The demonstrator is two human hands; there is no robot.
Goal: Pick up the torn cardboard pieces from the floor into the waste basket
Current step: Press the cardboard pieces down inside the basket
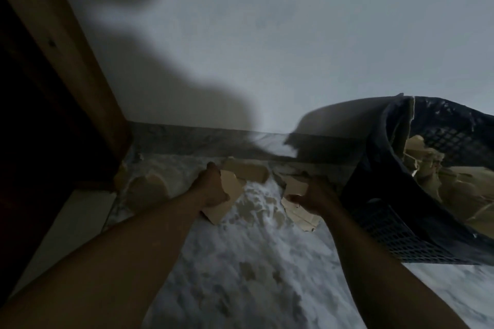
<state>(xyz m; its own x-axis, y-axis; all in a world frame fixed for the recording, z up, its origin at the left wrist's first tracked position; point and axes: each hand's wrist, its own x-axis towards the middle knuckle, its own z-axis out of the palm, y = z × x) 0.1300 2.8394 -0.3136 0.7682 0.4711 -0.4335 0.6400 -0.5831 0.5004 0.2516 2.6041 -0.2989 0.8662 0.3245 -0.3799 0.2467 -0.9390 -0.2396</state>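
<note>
1. The left hand (211,187) reaches low over the floor (254,262), its fingers curled round a tan cardboard piece (227,196) whose lower edge sticks out below the hand.
2. The right hand (318,198) grips pale torn cardboard (296,185) between thumb and curled fingers. More of it shows below the thumb, and whether that is one piece or two cannot be told.
3. A folded cardboard piece (246,169) lies on the floor against the grey skirting (187,139), just beyond the left hand.
4. A blurred tan scrap (147,189) lies to the left, near the foot of the wooden door frame (66,48).
5. The waste basket (395,238), of dark mesh, stands tilted on the floor just right of the right hand, its mouth turned toward the camera.
6. Several brown cardboard pieces (454,187) already lie inside the basket.
7. The pale wall (294,35) behind carries a large soft shadow.
</note>
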